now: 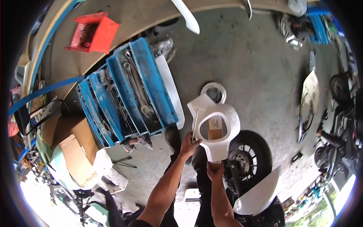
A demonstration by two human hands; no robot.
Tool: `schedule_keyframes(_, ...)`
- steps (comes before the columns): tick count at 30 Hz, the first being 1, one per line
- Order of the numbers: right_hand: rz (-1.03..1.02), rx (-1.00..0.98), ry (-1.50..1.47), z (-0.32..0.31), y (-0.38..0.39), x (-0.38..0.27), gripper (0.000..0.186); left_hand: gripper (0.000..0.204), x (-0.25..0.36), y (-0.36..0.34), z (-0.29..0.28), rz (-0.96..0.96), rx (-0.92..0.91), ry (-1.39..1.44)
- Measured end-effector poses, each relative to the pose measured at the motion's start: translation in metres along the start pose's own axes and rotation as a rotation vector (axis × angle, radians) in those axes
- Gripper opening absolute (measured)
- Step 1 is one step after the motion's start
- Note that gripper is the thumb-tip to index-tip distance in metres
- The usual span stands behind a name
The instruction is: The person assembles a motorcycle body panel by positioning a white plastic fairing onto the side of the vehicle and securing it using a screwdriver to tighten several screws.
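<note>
A glossy white plastic headlight cover [233, 117] with a large oval opening is held up in front of me. My right hand [215, 171] is closed around its lower end. Through the opening shows a brown cardboard piece [215, 128] with a pale label; its lower end appears by my right hand, and whether that hand grips it too I cannot tell. My left hand [188, 146] is closed on a screwdriver [195, 124], its thin shaft pointing up along the cover's left edge. The left thumb lies against or very near the cover.
A blue cantilever toolbox [141, 85] with wrenches stands open at left, near a cordless drill [137, 143] and a cardboard box [77, 155]. A wheel [247, 157] and a white panel [259, 193] lie right of my legs. Beyond the cover sits a round part [213, 92].
</note>
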State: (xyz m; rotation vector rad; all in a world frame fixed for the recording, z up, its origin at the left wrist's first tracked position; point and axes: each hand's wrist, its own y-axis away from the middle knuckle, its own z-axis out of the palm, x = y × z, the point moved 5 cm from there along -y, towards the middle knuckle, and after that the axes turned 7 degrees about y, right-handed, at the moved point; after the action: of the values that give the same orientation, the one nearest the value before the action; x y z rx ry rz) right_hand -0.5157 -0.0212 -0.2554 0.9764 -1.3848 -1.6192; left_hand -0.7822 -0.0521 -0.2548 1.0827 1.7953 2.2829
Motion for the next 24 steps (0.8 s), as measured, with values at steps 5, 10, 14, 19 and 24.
schedule_keyframes(5, -0.115, -0.056, 0.320, 0.108, 0.080, -0.057, 0.043, 0.040, 0.083, 0.061, -0.005, 0.082, 0.052, 0.060)
schedule_keyframes(10, -0.150, -0.253, 0.596, 0.246, 0.151, -0.121, 0.048, 0.042, 0.153, 0.094, 0.005, 0.113, 0.127, 0.147)
schedule_keyframes(14, -0.174, -0.246, 0.841, 0.356, 0.167, -0.178, 0.050, 0.046, 0.213, 0.092, 0.034, 0.144, 0.151, 0.341)
schedule_keyframes(19, -0.183, -0.121, 1.176, 0.475, 0.122, -0.213, 0.045, 0.057, 0.262, 0.062, 0.048, -0.076, 0.239, 0.207)
schedule_keyframes(24, -0.028, -0.142, 1.429, 0.583, 0.006, -0.204, 0.039, 0.062, 0.222, -0.064, 0.113, -0.111, 0.421, 0.521)
